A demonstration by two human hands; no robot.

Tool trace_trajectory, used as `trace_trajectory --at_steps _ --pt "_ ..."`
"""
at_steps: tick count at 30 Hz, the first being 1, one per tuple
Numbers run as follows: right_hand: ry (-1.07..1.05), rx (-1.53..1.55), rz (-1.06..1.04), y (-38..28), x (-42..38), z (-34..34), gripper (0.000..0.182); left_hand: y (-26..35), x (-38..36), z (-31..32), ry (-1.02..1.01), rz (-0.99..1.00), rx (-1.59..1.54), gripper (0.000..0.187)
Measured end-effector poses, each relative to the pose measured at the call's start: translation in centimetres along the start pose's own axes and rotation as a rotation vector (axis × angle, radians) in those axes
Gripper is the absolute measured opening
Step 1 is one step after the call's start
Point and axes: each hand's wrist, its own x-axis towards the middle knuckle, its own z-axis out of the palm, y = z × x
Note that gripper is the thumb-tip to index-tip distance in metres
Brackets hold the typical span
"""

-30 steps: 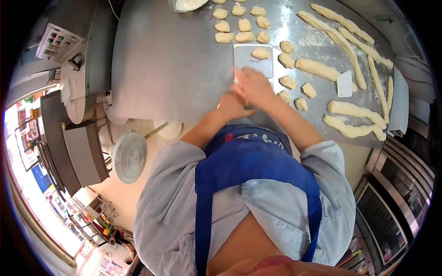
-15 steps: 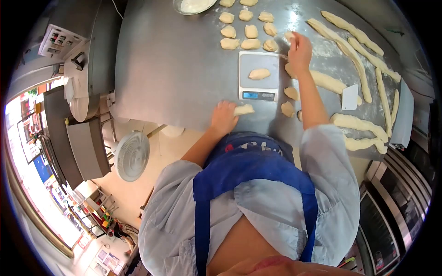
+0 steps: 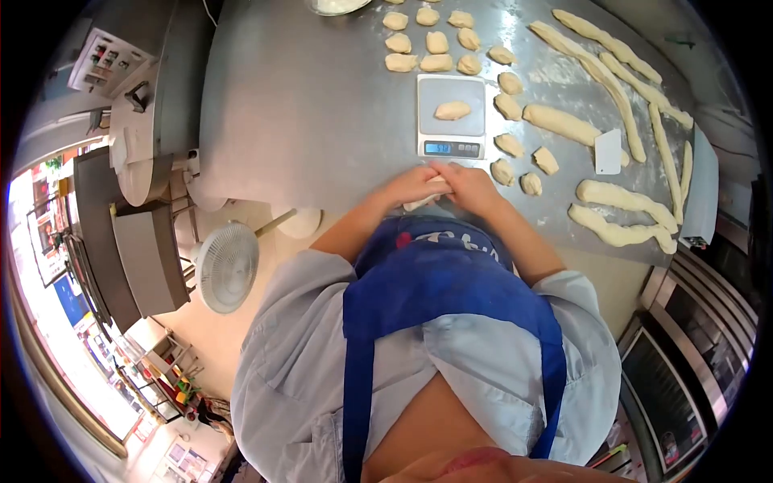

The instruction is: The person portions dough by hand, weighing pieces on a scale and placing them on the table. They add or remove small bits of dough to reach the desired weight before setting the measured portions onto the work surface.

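Close to the table's front edge, my left hand [image 3: 409, 185] and my right hand [image 3: 469, 188] meet, fingers closed round a piece of dough [image 3: 420, 202]. Part of that piece shows below the fingers; the rest is hidden. Just beyond my hands stands a white kitchen scale [image 3: 431, 130] with a lit blue display. An oblong dough piece [image 3: 452, 110] lies on its plate. Right of the scale, several dough pieces [image 3: 509, 145] form a loose column, near a thick dough roll [image 3: 561, 122]. A white dough scraper [image 3: 608, 151] rests against the roll's right end.
Rows of dough pieces [image 3: 436, 63] lie behind the scale on the metal table [image 3: 306, 105]. Long dough strips [image 3: 596, 76] cover its right side, dusted with flour. A bowl [image 3: 338, 6] sits at the far edge. A fan [image 3: 228, 267] stands left of me.
My right hand has left a dough piece right of the scale and come down to my left hand. Both now close on the dough that was at my left hand. The view has shifted slightly.
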Motion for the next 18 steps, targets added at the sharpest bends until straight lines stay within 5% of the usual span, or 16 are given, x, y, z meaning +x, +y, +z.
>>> trace_trajectory --at_steps 2,9,15,17,18 --pt "0.231 0.034 -0.047 0.3 -1.1 1.2 0.056 0.6 -1.0 0.0 -0.072 0.002 0.069 0.035" --pt "0.100 -0.089 0.076 -1.3 -2.1 0.8 0.045 -0.5 -1.3 0.1 -0.080 -0.062 0.045 0.038" --pt "0.102 -0.075 -0.064 0.0 -2.1 -0.7 0.025 -1.3 -2.1 -1.7 -0.109 -0.080 0.120 0.038" --pt "-0.134 0.693 0.290 0.6 -2.1 -3.3 0.021 -0.8 -3.2 -2.6 -0.078 -0.073 0.033 0.037" --pt "-0.137 0.691 0.289 0.8 -1.9 -3.3 0.021 -0.9 -3.6 -3.1 -0.130 -0.050 0.017 0.039"
